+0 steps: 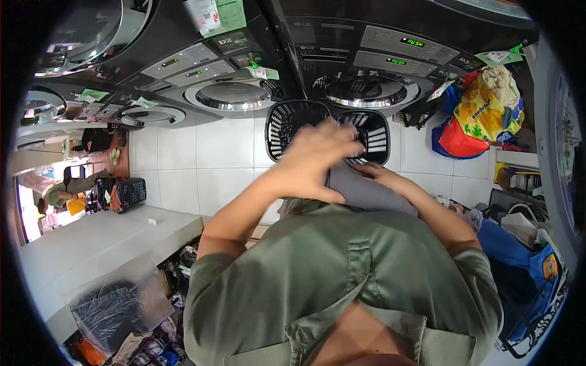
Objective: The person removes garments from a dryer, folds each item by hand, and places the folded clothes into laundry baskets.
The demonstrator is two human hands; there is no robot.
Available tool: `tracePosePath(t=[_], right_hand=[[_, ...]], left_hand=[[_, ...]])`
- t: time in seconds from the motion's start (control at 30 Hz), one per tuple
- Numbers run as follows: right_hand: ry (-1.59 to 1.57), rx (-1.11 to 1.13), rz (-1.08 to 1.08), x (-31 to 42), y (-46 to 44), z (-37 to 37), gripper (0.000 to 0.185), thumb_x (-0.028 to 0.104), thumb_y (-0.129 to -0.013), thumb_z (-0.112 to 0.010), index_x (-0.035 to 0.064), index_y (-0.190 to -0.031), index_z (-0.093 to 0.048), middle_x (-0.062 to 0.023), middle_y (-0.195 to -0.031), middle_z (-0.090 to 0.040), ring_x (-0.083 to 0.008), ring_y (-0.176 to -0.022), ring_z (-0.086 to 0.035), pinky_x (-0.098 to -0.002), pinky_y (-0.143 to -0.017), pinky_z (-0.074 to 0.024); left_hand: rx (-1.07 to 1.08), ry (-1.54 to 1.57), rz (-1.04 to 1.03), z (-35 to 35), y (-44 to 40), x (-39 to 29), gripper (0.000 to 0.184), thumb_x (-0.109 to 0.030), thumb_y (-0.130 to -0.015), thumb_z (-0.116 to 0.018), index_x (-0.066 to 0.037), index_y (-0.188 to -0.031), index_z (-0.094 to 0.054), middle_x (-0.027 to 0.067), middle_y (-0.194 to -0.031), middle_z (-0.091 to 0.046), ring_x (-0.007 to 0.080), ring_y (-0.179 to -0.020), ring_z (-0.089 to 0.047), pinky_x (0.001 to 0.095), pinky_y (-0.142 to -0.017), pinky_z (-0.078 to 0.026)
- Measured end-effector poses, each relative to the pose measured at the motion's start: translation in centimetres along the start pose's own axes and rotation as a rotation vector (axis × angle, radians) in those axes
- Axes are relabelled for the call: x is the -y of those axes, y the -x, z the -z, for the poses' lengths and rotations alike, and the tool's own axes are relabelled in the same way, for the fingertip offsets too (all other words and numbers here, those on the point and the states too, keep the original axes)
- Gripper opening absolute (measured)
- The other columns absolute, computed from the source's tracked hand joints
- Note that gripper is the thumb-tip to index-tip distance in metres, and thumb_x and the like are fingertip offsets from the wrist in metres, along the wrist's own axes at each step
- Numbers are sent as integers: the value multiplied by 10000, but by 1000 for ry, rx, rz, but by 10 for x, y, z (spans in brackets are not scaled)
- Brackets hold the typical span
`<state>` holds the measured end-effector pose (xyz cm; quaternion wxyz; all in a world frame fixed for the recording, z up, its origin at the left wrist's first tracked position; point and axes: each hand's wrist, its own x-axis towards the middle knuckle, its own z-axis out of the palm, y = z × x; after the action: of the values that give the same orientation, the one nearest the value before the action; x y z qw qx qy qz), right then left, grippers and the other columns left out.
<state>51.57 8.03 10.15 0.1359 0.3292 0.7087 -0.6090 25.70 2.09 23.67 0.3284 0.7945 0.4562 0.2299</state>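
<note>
A folded grey cloth (373, 194) rests against the front of the wearer's body; its exact kind of garment cannot be made out. My left hand (314, 155) is raised over its left side, fingers spread and smeared by motion, with the thumb by the cloth's edge. On the far right side of the cloth, my right hand (381, 175) holds its upper edge, fingers partly hidden. Beyond the hands, two black plastic baskets stand side by side on the floor, a left basket (274, 131) and a right basket (381, 140).
Front-loading machines line the far side, with a left round door (232, 94) and a right one (369, 91). A stuffed colourful bag (482, 116) stands at right. A white counter (116, 244) runs along the left. Another person (58, 192) is at far left near a dark basket (131, 194).
</note>
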Motion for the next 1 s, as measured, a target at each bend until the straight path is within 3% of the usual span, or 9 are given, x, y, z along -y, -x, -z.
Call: tracePosePath(t=[0.07,0.13,0.2,0.5,0.67,0.77,0.83,0.93,1.0], right_hand=[[-29,-73,-12,-24,-7,0,691,412,-784,-565,87,-1338,-311,-189,-1350,-293,-335,-1237,-319,-377,-1005,-298],[-26,-217,-252,-14,16,6,770,477,-750,-591,22,-1314,-330,-174,-1347,-313,-314,-1220,-351,-381,-981,-329],[-885,28,-598,-1,31,14,832,483,-693,-656,31,-1313,-332,-167,-1328,-352,-300,-1183,-403,-365,-950,-362],[-753,-515,315,99,-83,82,932,81,-606,-753,31,-1347,-191,-147,-1333,-294,-245,-1222,-294,-326,-1001,-267],[384,-931,603,182,-61,186,353,186,-718,-674,21,-1017,-584,-152,-992,-597,-282,-974,-551,-375,-876,-421],[88,-1546,833,259,-4,313,238,229,-719,-604,12,-816,-601,-138,-802,-606,-281,-782,-605,-359,-695,-482],[864,-1835,389,273,16,419,352,312,-682,-645,55,-919,-600,-123,-921,-597,-304,-886,-579,-378,-719,-483],[973,-1190,-733,279,16,471,570,353,-709,-616,127,-1217,-495,-127,-1314,-410,-347,-1200,-384,-682,-917,-228],[1045,-1282,-537,230,1,547,506,326,-730,-580,75,-1164,-516,-160,-1200,-500,-361,-1144,-434,-579,-871,-361]], left_hand=[[553,228,156,-12,-14,-4,718,-289,-600,-679,-87,-1240,-423,177,-1103,-550,342,-1017,-525,361,-880,-400],[406,197,110,-26,14,22,652,-209,-605,-670,-95,-1215,-468,172,-1033,-591,322,-929,-575,363,-793,-453],[309,213,241,-25,24,29,547,-117,-637,-634,-81,-1169,-513,159,-1038,-594,317,-933,-574,348,-787,-464],[-271,-336,126,32,24,65,480,46,-584,-531,-135,-1022,-603,64,-1122,-570,281,-1028,-538,360,-826,-457],[-26,-593,378,-37,69,183,574,-53,-644,-606,-173,-1193,-489,105,-1322,-388,351,-1165,-409,461,-883,-400],[-42,-375,632,-60,81,199,677,-177,-624,-700,-142,-1243,-429,173,-1349,-321,389,-1179,-375,468,-910,-385],[-125,-294,619,-72,81,206,671,-177,-627,-698,-130,-1240,-428,173,-1347,-325,379,-1176,-383,460,-906,-390],[-212,-221,611,-75,68,205,627,-170,-642,-690,-96,-1216,-446,169,-1342,-333,353,-1158,-411,438,-888,-410],[-224,-310,542,-76,62,204,580,-146,-656,-680,-91,-1194,-470,174,-1306,-380,348,-1112,-453,415,-870,-429]])
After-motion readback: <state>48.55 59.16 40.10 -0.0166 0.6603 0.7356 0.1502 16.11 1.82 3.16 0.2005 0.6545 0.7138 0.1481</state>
